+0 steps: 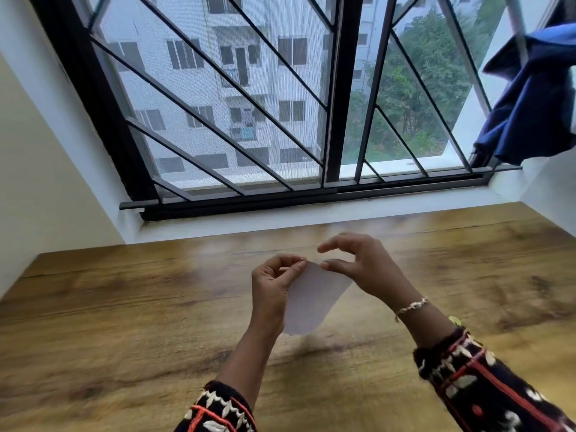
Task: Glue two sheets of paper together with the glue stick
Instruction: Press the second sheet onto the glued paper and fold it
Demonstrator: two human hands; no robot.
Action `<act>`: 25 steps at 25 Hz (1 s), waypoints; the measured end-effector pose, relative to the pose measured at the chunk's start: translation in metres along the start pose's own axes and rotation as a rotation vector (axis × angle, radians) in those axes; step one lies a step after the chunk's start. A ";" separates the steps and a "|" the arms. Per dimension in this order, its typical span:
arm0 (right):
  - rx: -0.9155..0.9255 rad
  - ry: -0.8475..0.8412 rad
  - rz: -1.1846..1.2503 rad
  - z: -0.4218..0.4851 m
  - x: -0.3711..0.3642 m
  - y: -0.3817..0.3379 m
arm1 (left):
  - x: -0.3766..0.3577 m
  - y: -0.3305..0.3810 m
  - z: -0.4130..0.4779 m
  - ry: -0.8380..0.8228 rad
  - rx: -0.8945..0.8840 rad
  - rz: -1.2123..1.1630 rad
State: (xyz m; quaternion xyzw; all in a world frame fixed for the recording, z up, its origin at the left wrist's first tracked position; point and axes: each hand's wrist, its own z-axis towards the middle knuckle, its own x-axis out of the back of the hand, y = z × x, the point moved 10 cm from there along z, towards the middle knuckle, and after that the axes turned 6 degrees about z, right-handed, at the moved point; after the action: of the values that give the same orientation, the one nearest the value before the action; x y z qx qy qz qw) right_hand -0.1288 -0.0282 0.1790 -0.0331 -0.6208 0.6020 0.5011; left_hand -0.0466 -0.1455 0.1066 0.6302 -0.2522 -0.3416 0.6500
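- Two hands up over the wooden surface [124, 307], and between them one pale piece of paper [311, 300], held in the air, hanging down and slightly curved.
- Left hand [274, 285]: thumb and fingers pressed together on the paper's top left edge, a firm pinch grip.
- Right hand [358, 263]: thumb touching the top right corner, the other fingers arched above and spread; whether that grip has closed on the paper I cannot tell, it looks more like lining up or smoothing.
- Whether this is one sheet or two already laid face to face is impossible to say; the edges are blurred.
- No glue stick anywhere in view, neither in a hand nor on the surface.
- My read: if the sheets are joined, this is the pressing and checking of the top edge, close to the end; if it is a single sheet, gluing has not started.
- Left to do, as far as it shows: confirm the bond and set the paper down.
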 end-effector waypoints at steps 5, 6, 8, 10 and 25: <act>0.098 -0.054 -0.165 0.024 -0.008 -0.035 | 0.001 0.033 0.005 -0.010 -0.092 0.023; 0.114 -0.052 -0.172 0.027 -0.007 -0.041 | 0.004 0.037 0.006 0.001 -0.101 0.008; 0.141 -0.062 -0.173 0.030 -0.006 -0.052 | 0.009 0.048 0.008 0.011 -0.135 -0.011; 0.157 -0.070 -0.176 0.033 -0.007 -0.062 | 0.010 0.061 0.006 0.010 -0.199 0.013; 0.114 0.027 -0.033 0.035 0.025 -0.056 | 0.061 0.091 0.011 0.293 -0.272 -0.144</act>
State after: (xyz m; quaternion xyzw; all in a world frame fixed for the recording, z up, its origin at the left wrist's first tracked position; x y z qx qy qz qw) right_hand -0.1331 -0.0523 0.2453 -0.0021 -0.5791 0.6277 0.5202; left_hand -0.0044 -0.2021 0.1914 0.5958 -0.0609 -0.3227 0.7329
